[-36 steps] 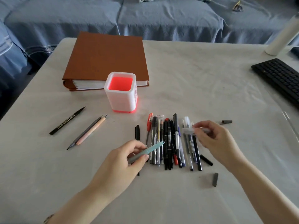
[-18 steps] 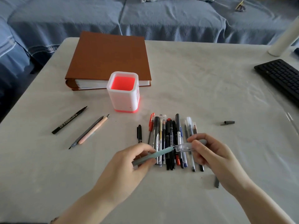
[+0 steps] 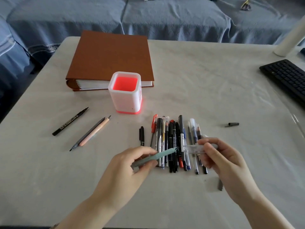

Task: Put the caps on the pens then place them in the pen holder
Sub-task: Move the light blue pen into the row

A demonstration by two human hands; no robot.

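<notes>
Left hand (image 3: 125, 169) grips teal pen (image 3: 155, 157), right hand (image 3: 219, 156) pinches clear cap (image 3: 193, 148), tip just at cap mouth, above pen pile (image 3: 175, 142) near table's front edge. Keep both coaxial, push straight till seated. Pen holder (image 3: 125, 103) sits mid-table.

Counts: 2 hands, left hand (image 3: 125, 172) and right hand (image 3: 226, 162). 1 pen holder (image 3: 123, 100). 1 teal pen (image 3: 158, 157). 1 clear cap (image 3: 193, 148). Bunched pens (image 3: 173, 139): roughly a dozen, overlap blocks an exact count. 1 short black pen (image 3: 141, 135) at the bunch's 9 o'clock. 3 loose pens further out at 9 o'clock: black marker (image 3: 70, 121), grey pen (image 3: 87, 134), peach pen (image 3: 94, 131). 2 loose caps: upper grey cap (image 3: 231, 124) at 3 o'clock, lower grey cap (image 3: 220, 185) at 4 o'clock. 1 brown binder (image 3: 112, 58), 1 keyboard (image 3: 287, 78), 1 white cylinder (image 3: 290, 38).
</notes>
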